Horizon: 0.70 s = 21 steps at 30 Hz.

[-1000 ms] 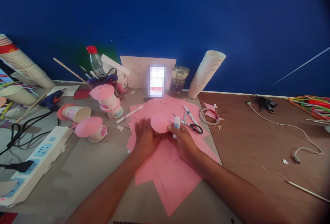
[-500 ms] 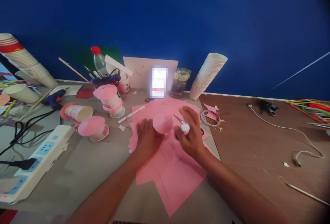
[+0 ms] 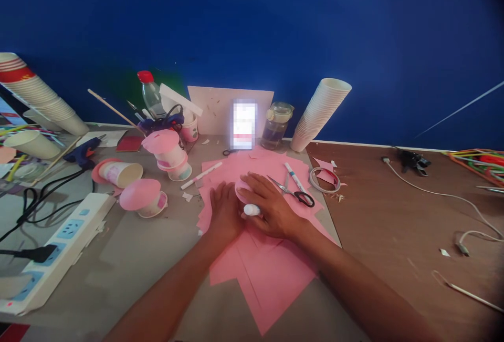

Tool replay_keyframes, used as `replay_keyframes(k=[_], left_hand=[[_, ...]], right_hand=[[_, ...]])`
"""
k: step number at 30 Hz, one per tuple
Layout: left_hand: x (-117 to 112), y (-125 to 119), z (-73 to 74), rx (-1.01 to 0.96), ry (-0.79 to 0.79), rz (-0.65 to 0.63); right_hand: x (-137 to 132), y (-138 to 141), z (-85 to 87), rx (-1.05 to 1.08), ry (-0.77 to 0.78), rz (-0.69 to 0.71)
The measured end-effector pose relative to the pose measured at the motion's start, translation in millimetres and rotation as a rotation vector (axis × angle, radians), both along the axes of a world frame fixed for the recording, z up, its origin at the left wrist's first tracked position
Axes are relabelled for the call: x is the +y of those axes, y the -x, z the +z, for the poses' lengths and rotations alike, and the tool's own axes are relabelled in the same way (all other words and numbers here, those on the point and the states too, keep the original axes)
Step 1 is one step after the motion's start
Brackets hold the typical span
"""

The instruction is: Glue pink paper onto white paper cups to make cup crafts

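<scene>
My left hand [image 3: 223,211] lies flat on a pile of pink paper sheets [image 3: 263,263], beside a small pink paper disc [image 3: 240,190]. My right hand [image 3: 271,205] covers that disc with its fingers stretched over it. A white glue stick [image 3: 252,209] is tucked under the right palm, its capped end poking out toward my left hand. The disc is mostly hidden by the right hand's fingers. Scissors [image 3: 295,193] and a white marker [image 3: 294,176] lie just right of the right hand.
Pink-topped paper cups [image 3: 145,198] [image 3: 167,153] and a white pen [image 3: 200,175] lie to the left. A power strip [image 3: 51,250], a glue gun [image 3: 82,151], cup stacks [image 3: 318,113] [image 3: 39,100], a jar [image 3: 275,124], a tape roll [image 3: 325,179] and white cables [image 3: 444,197] ring the work area.
My right hand swung the glue stick away to the right, then came back and pressed down over the pink disc. The left hand stayed flat on the paper.
</scene>
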<state>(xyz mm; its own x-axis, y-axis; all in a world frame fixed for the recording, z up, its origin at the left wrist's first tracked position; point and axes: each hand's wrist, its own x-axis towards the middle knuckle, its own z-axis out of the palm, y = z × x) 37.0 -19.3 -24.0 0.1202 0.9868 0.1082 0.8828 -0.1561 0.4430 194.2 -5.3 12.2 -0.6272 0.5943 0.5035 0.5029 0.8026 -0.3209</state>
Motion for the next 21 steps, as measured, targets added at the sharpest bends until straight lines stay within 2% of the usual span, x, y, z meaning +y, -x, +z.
replay_keyframes(k=[6, 15, 21], left_hand=[[-1.3, -0.7, 3.5, -0.019, -0.012, -0.003], [-0.9, 0.3, -2.8, 0.006, -0.027, -0.011], [-2.7, 0.7, 0.2, -0.001, -0.025, -0.014]], right_hand=[[0.4, 4.8, 1.0, 0.044, 0.001, 0.004], [0.1, 6.9, 2.4, -0.055, -0.046, -0.073], [0.5, 8.4, 2.5, -0.058, -0.048, -0.087]])
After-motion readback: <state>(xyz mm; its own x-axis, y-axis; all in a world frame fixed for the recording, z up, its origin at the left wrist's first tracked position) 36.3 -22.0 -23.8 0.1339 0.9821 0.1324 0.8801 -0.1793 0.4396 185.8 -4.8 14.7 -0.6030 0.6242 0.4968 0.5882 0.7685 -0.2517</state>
